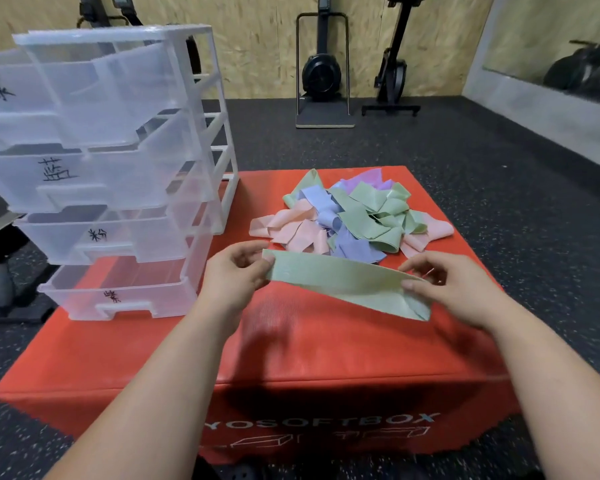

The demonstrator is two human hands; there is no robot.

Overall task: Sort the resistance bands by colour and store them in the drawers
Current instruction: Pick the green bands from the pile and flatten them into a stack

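The green band is a flat, pale green strip, long and thin, with a fold at its right end. It is stretched out sideways and tips down a little toward the right. The left hand pinches the band's left end between thumb and fingers. The right hand pinches the right end, with its fingers curled on the fold. So the band hangs between the two hands, just above the middle of the red box. Behind it, toward the far right corner of the box top, lies a pile of bands in green, pink, blue and purple, all mixed up. The held band is just in front of the pile; I cannot tell if they touch. The clear drawer unit stands at the left edge of the box, with four drawers pulled out and black marks on their fronts.
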